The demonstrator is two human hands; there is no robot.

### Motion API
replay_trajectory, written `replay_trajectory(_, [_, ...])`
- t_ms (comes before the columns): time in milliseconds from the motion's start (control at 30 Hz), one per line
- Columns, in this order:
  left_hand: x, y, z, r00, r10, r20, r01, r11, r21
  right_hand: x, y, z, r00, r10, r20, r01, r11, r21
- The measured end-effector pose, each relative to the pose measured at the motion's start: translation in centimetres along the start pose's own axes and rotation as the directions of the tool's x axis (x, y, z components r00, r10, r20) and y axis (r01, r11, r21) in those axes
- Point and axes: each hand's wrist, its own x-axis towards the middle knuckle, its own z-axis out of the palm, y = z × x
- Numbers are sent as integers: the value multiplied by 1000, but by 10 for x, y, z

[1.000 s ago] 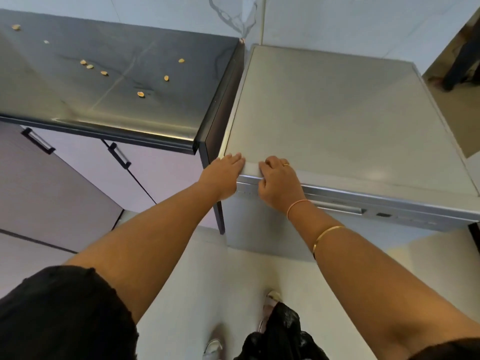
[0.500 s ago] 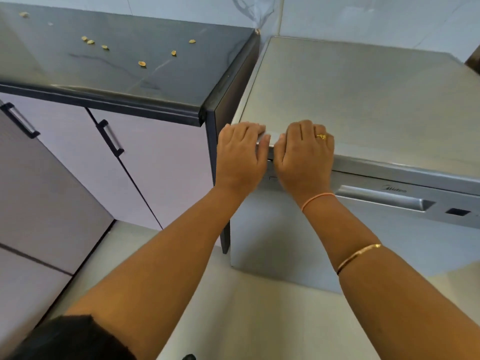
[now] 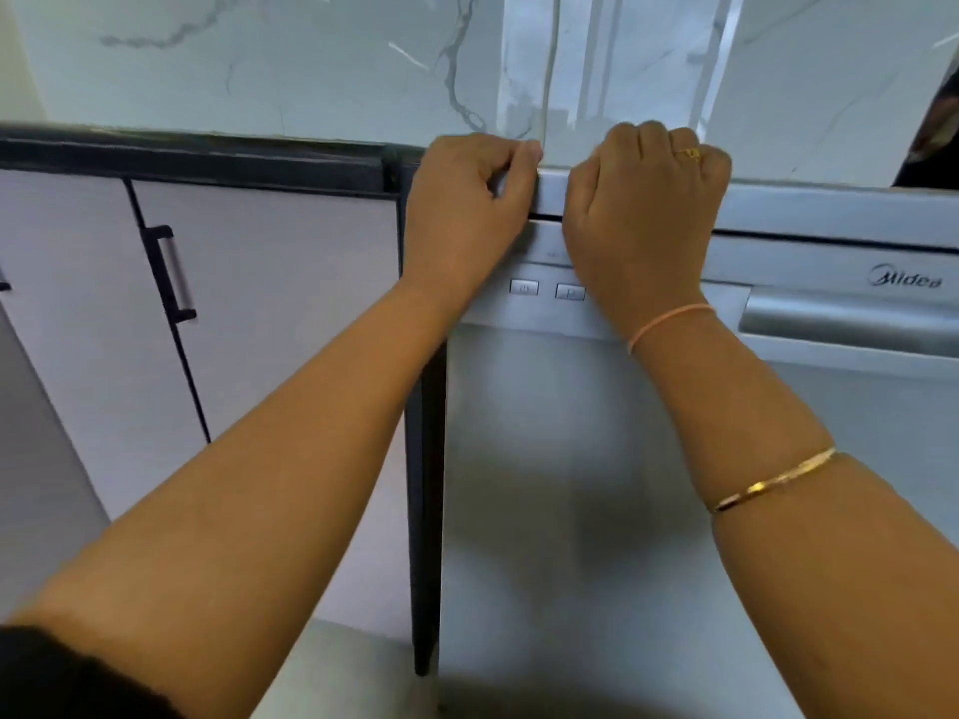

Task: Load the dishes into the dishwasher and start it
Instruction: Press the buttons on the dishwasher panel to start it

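At upper centre, the left hand (image 3: 467, 199) and right hand (image 3: 643, 199), laid flatter a moment earlier, were curled over the top edge of the closed dishwasher (image 3: 571, 485), whose door was judged about to be opened.

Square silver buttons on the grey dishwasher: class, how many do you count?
2 on the grey dishwasher: one square silver button below the left hand, the other just right of it. The right hand may hide more.

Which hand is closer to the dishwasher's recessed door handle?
Right. The right hand grips the top edge of the dishwasher, just left of the handle; the left hand grips the same edge farther left, by the corner.
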Motion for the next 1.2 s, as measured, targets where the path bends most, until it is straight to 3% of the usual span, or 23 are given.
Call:
replay_trajectory(167, [-2, -10, 1, 988, 152, -3, -152, 988, -23, -16, 10, -5, 995, -99, 0, 99, 994, 54])
replay_trajectory(333, [-13, -15, 5, 973, 216, -77, -216, 976, 8, -34, 9, -21, 992, -89, 92, 66, 973, 223])
replay_trajectory(467, [-15, -27, 12, 946, 298, -124, -293, 954, 56, -91, -1, -26, 908, -394, 142, 323, 874, 362])
replay_trajectory(533, [-14, -33, 15, 931, 332, -150, -326, 943, 64, -117, -3, -20, 862, -476, 177, 387, 841, 378])
replay_trajectory(700, [-13, -41, 19, 915, 362, -178, -350, 932, 93, -130, -2, -6, 843, -492, 217, 426, 857, 290])
replay_trajectory(900, [-14, -40, 19, 917, 344, -203, -328, 939, 106, -125, -12, -11, 916, -381, 126, 346, 909, 231])
replay_trajectory(1200, [-15, -37, 18, 920, 346, -184, -328, 937, 122, -125, -11, -7, 915, -394, 83, 379, 913, 150])
